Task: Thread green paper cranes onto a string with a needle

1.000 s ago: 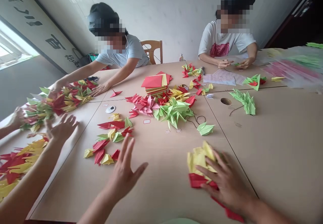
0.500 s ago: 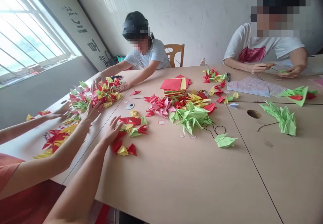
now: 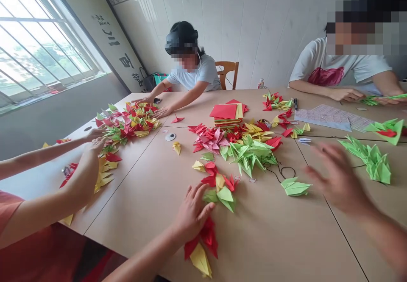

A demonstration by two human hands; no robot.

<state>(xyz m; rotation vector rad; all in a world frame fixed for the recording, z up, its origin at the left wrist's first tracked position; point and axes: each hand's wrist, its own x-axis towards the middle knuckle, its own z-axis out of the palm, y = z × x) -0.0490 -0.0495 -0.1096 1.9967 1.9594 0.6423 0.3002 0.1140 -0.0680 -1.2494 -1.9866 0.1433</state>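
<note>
The person's left hand (image 3: 192,212) is in the lower centre of the frame, fingers spread fairly wide and lying against a loose cluster of red, yellow and pale-green folded paper pieces (image 3: 225,194) on the pale tan table (image 3: 273,239); part of this cluster is just above the fingers, and part, red and yellow, is below them towards the bottom edge; the right hand (image 3: 341,180), blurred, is at the right of the frame, its fingers loosely spread, and whether it touches the table I cannot tell; nearest to it on its left is a pointed pale-green folded paper piece (image 3: 294,186), while a bunch of light-green folded paper (image 3: 373,161) lies to its right; at the centre is a heap of pink, red, yellow and green folded paper (image 3: 251,152), with a stack of square red and yellow paper sheets (image 3: 224,111) just above it; at centre left, a co-worker in a light-blue shirt (image 3: 208,71) and another with an orange-red sleeve (image 3: 11,208) reach to a long mixed-colour heap of folded paper (image 3: 130,125).
</note>
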